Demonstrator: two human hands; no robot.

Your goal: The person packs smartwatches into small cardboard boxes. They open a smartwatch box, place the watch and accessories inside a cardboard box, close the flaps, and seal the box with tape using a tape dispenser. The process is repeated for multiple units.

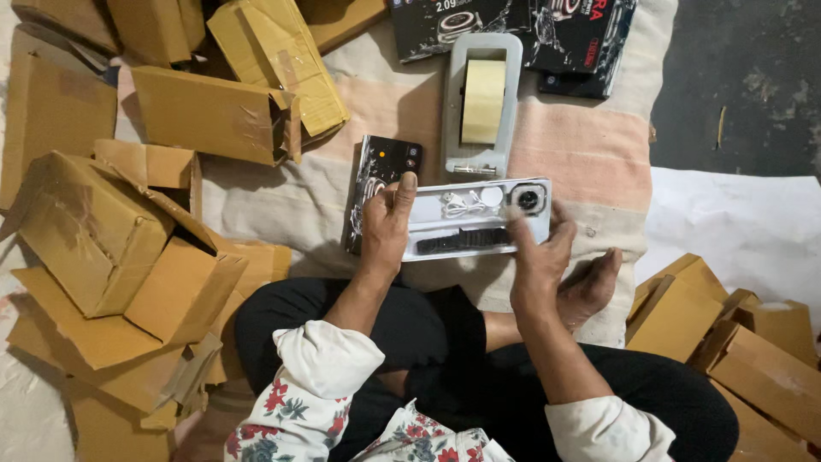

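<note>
White tray with watch, cable and strap: gripped at its ends by left hand and right hand, held above cloth, near tape dispenser; cardboard boxes alongside.

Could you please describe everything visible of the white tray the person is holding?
The white tray looks like moulded plastic, long and flat, held level above the striped cloth. Its recesses hold a dark watch strap along the near edge, a coiled white cable, a round white disc and a watch face at the right end. The left hand grips its left end; the right hand holds its right near edge.
</note>
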